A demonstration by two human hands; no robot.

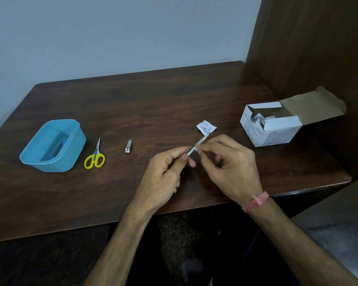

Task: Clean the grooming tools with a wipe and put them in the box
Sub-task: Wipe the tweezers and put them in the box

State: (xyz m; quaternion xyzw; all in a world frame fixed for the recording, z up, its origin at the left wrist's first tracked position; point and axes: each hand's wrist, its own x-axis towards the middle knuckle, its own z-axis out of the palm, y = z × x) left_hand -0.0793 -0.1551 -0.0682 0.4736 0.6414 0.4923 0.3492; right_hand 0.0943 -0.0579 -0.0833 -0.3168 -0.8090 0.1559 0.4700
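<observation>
Both hands work above the middle of the dark wooden desk point(174, 96), near its front edge. The left hand point(165, 176) pinches the near end of a slim metal grooming tool point(199, 142): thumb and forefinger are clamped on the shaft, and the remaining fingers are curled beneath it. The tool slants up and away from the left fingers toward the right.

The right hand point(229, 168) has its fingers point(207, 148) closed on the shaft just beyond the left fingertips, with a small white wipe point(196, 149) pressed between them and the metal. Only a sliver of the wipe shows. A pink thread band point(256, 201) circles the right wrist.

Just past the far tip of the tool, a torn white sachet point(206, 127) with fine print lies flat on the desk. Farther to the right of the right fingers stands an open white carton point(273, 131), flap raised, with packets visible inside.

To the left of the left fingers, a small metal nail clipper point(128, 146) lies on the desk. Farther left lie scissors point(95, 156) with yellow handles, blades pointing away. Just beside them, farthest left, stands the blue plastic box point(54, 145), open on top, with something blue inside that cannot be identified.
</observation>
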